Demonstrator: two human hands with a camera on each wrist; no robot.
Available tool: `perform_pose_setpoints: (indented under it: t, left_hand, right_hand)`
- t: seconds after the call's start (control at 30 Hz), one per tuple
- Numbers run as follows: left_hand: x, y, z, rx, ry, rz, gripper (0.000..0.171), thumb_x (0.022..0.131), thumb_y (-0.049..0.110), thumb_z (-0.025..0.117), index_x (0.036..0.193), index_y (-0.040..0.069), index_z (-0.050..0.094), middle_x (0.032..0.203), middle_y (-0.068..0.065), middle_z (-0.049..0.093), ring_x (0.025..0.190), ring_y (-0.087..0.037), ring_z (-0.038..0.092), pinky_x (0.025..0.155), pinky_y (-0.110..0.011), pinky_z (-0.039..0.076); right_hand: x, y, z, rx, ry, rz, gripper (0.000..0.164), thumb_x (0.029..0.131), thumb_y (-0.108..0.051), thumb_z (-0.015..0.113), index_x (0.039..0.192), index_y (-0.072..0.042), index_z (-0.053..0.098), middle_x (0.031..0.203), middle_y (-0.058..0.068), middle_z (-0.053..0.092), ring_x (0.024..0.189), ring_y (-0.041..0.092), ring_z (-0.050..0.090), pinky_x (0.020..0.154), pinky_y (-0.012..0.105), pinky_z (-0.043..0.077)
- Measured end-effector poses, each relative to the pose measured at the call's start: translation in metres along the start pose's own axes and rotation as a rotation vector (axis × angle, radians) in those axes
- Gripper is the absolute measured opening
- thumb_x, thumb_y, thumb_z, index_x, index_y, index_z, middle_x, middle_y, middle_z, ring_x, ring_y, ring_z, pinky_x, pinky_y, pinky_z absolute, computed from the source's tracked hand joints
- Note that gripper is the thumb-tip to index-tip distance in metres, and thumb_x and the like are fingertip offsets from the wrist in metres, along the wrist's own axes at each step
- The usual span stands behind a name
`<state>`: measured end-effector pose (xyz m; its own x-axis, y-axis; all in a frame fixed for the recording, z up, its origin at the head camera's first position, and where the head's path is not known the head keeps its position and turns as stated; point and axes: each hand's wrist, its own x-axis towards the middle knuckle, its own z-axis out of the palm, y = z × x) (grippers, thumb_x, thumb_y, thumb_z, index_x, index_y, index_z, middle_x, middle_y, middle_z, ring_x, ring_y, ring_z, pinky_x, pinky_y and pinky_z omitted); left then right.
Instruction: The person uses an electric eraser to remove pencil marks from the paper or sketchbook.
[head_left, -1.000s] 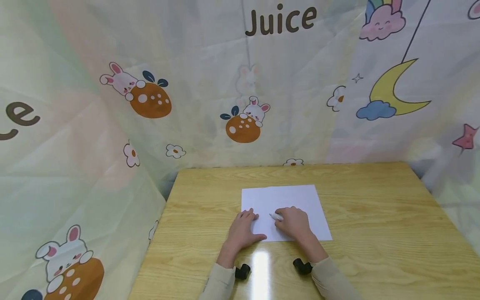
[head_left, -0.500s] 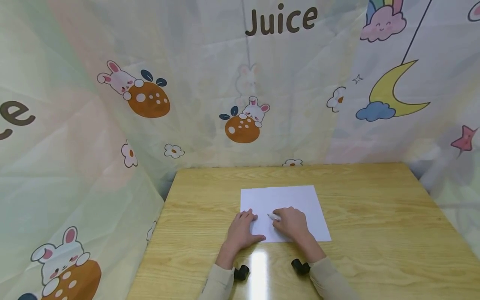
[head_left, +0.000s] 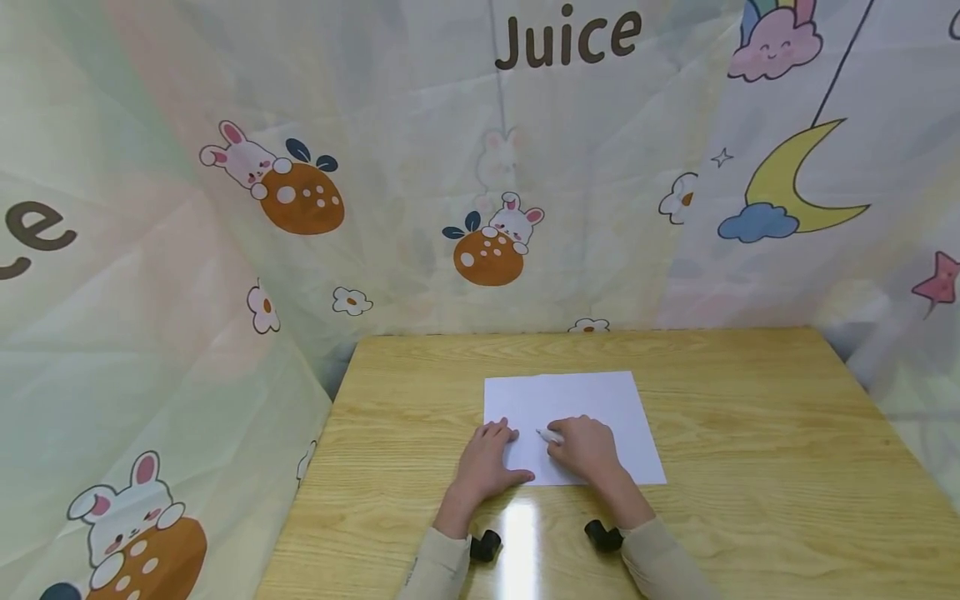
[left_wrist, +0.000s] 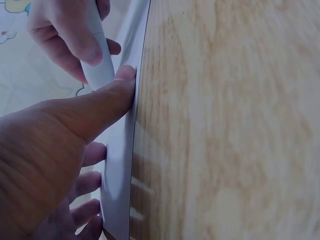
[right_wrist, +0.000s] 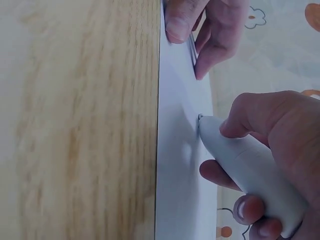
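Observation:
A white sheet of paper (head_left: 585, 396) lies flat on the wooden table. My left hand (head_left: 483, 462) rests on its near left part, fingers spread and thumb along the near edge. In my right hand (head_left: 588, 446) is a thick white pen-shaped tool (right_wrist: 250, 162), its small tip down at the sheet near the middle. The right wrist view shows the thumb and fingers curled round its barrel (left_wrist: 100, 60), which also shows past the left thumb in the left wrist view. A small dark mark shows right at the tip.
The wooden table (head_left: 750, 433) extends on both sides of the sheet. A printed cloth (head_left: 405, 167) with rabbits and a moon hangs behind and at the sides. Black wrist cameras (head_left: 486, 546) sit by both cuffs.
The head view shifts slightly. Both hands stay in almost the same place on the sheet, with the white tool held throughout.

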<state>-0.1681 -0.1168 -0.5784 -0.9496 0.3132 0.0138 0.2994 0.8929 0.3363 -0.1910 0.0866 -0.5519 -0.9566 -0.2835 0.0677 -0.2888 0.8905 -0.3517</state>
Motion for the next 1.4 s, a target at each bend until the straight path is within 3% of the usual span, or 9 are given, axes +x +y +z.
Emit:
perform_pose_setpoints:
  t: [0.33,0.67,0.9,1.1,1.23,1.4]
  left_hand:
    - [-0.0018,-0.0022,0.0016,0.003,-0.008,-0.007,0.075,0.074,0.061,0.075,0.131,0.014,0.06,0.148,-0.012,0.043,0.134,-0.031,0.039,0.109,-0.042,0.034]
    - [-0.0046,-0.0004,0.003,-0.004,-0.006,0.006,0.074,0.074,0.06,0.076,0.13,0.014,0.061,0.146,-0.012,0.045,0.132,-0.03,0.041,0.108,-0.043,0.035]
    - [-0.0039,0.0002,0.0017,0.0,0.012,0.005,0.073,0.074,0.059,0.076,0.13,0.014,0.061,0.146,-0.012,0.045,0.132,-0.031,0.041,0.108,-0.043,0.035]
    - [-0.0084,0.002,0.0053,-0.019,-0.01,0.002,0.074,0.075,0.059,0.076,0.13,0.013,0.061,0.147,-0.013,0.044,0.133,-0.031,0.04,0.108,-0.044,0.035]
    - [-0.0065,0.0021,0.0044,-0.02,0.017,0.011,0.072,0.074,0.058,0.077,0.128,0.013,0.062,0.146,-0.013,0.046,0.132,-0.03,0.041,0.107,-0.043,0.036]
    - [-0.0023,-0.0001,0.0024,-0.009,0.017,0.01,0.073,0.075,0.059,0.076,0.129,0.014,0.062,0.146,-0.012,0.045,0.132,-0.03,0.04,0.108,-0.043,0.035]
  right_hand:
    - [0.0009,-0.0012,-0.0009,0.024,-0.008,-0.007,0.03,0.074,-0.021,0.07,0.103,-0.017,0.077,0.083,0.002,0.072,0.06,0.015,0.056,0.045,0.035,0.045]
    - [-0.0011,-0.0005,-0.0002,0.009,-0.03,-0.017,0.03,0.073,-0.022,0.071,0.102,-0.018,0.078,0.083,0.001,0.072,0.063,0.017,0.059,0.047,0.036,0.046]
    - [-0.0005,0.0009,0.0,0.017,0.001,-0.029,0.029,0.072,-0.021,0.071,0.101,-0.019,0.078,0.083,0.0,0.071,0.064,0.018,0.06,0.048,0.037,0.047]
    - [-0.0071,0.0026,0.0054,0.016,-0.039,-0.009,0.03,0.073,-0.023,0.071,0.102,-0.018,0.077,0.083,0.0,0.071,0.061,0.016,0.057,0.047,0.035,0.046]
    - [-0.0054,0.0016,0.0059,0.016,0.004,-0.025,0.029,0.073,-0.022,0.072,0.101,-0.018,0.078,0.083,0.0,0.072,0.061,0.014,0.057,0.047,0.035,0.046]
    - [-0.0056,0.002,0.0022,0.033,-0.005,-0.013,0.029,0.073,-0.023,0.072,0.102,-0.019,0.077,0.085,0.001,0.072,0.063,0.016,0.058,0.048,0.036,0.046]
